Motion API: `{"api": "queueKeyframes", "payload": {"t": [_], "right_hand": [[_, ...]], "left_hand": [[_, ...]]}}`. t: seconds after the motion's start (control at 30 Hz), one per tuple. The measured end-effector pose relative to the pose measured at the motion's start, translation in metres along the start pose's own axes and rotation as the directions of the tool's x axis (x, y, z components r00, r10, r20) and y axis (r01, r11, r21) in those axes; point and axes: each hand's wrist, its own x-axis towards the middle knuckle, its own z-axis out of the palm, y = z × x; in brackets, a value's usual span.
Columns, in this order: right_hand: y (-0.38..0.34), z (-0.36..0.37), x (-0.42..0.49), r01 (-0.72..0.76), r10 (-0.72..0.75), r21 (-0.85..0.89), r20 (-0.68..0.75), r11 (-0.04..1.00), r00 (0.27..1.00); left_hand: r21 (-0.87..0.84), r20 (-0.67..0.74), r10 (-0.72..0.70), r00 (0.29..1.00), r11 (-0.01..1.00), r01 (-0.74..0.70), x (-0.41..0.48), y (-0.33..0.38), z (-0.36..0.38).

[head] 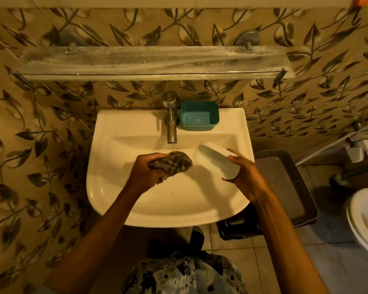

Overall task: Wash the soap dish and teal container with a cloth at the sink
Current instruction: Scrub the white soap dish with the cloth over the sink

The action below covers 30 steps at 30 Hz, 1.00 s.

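Observation:
My right hand grips a white oval soap dish over the right side of the white sink, tilted with its hollow facing left. My left hand holds a bunched, dark patterned cloth over the middle of the basin, just left of the dish and apart from it. The teal container stands upright and empty on the sink's back ledge, right of the metal tap.
A glass shelf juts from the leaf-patterned wall above the sink. A dark bin stands at the sink's right, and a white toilet is at the far right. No water runs from the tap.

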Motion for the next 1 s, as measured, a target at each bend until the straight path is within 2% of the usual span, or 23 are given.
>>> {"api": "queueKeyframes", "payload": {"t": [0.1,0.17,0.23,0.33,0.4,0.47,0.53,0.63,0.7,0.83,0.9,1.0], "right_hand": [[0.007,0.005,0.001,-0.029,0.024,0.082,0.055,0.996,0.998],[0.014,0.009,0.002,-0.048,0.037,0.110,0.104,0.993,0.994],[0.023,0.015,0.003,-0.038,0.021,0.136,0.128,0.990,0.992],[0.038,0.029,0.005,0.080,-0.083,0.063,0.052,0.995,0.995],[0.044,0.040,0.005,0.169,-0.172,-0.069,-0.032,0.983,0.985],[0.049,0.047,0.004,0.254,-0.263,-0.147,-0.047,0.956,0.964],[0.054,0.051,0.001,0.339,-0.351,-0.153,-0.059,0.928,0.935],[0.064,0.052,-0.005,0.378,-0.389,-0.102,-0.130,0.920,0.912],[0.069,0.052,-0.007,0.361,-0.360,-0.032,-0.195,0.932,0.912],[0.069,0.050,-0.009,0.381,-0.369,0.019,-0.216,0.924,0.904],[0.064,0.048,-0.008,0.423,-0.416,-0.002,-0.188,0.906,0.890],[0.057,0.044,-0.005,0.453,-0.453,-0.039,-0.164,0.891,0.876]], "left_hand": [[-0.234,-0.145,-0.185,0.972,0.961,0.148,-0.002,0.000,-0.001],[-0.291,-0.191,-0.214,0.958,0.944,0.153,-0.002,0.004,0.003],[-0.243,-0.274,-0.168,0.947,0.965,0.101,0.000,0.011,0.010],[-0.019,-0.361,-0.042,0.932,0.999,0.038,-0.004,0.025,0.028],[0.157,-0.306,0.051,0.951,0.988,-0.002,-0.013,0.028,0.047],[0.310,-0.215,0.130,0.968,0.949,-0.059,-0.025,0.027,0.067],[0.351,-0.170,0.173,0.970,0.930,-0.104,-0.036,0.025,0.082],[0.363,-0.204,0.204,0.958,0.924,-0.120,-0.038,0.022,0.082],[0.384,-0.257,0.211,0.943,0.918,-0.101,-0.031,0.019,0.071],[0.250,-0.358,0.051,0.932,0.967,0.044,-0.013,0.013,0.047],[0.193,-0.342,0.051,0.938,0.981,0.016,-0.016,0.013,0.049],[0.181,-0.288,0.128,0.949,0.980,-0.078,-0.030,0.015,0.060]]}}
